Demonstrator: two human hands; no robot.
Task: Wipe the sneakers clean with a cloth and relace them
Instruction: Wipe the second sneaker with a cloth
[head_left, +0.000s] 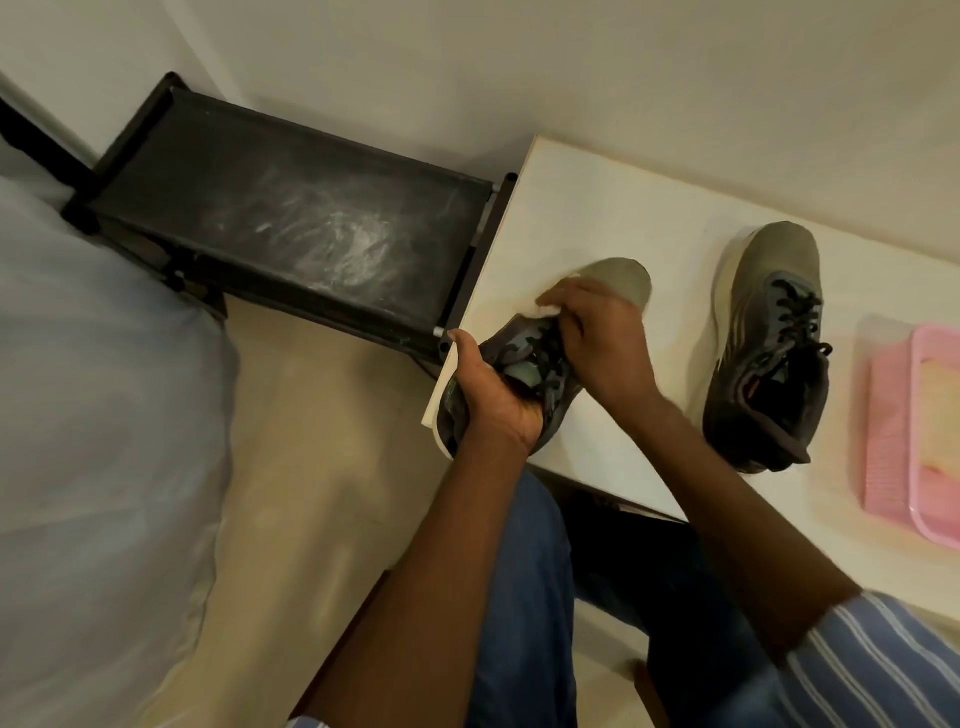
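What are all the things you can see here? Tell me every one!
Held sneaker: 1, grey-green, at the table's left edge, in both hands.
Other sneaker: 1, grey-green with black laces, standing on the table to the right.
Cloth: 1, white, under the right fingers on the held sneaker.
Table: 1, white, against the wall.
Tray: 1, pink, on the table's right edge.
Rack: 1, black, dusty, left of the table.
Bed: 1, pale blue cover, far left.
Left hand: 1, grips the held sneaker's heel end.
Right hand: 1, presses the cloth to the sneaker.
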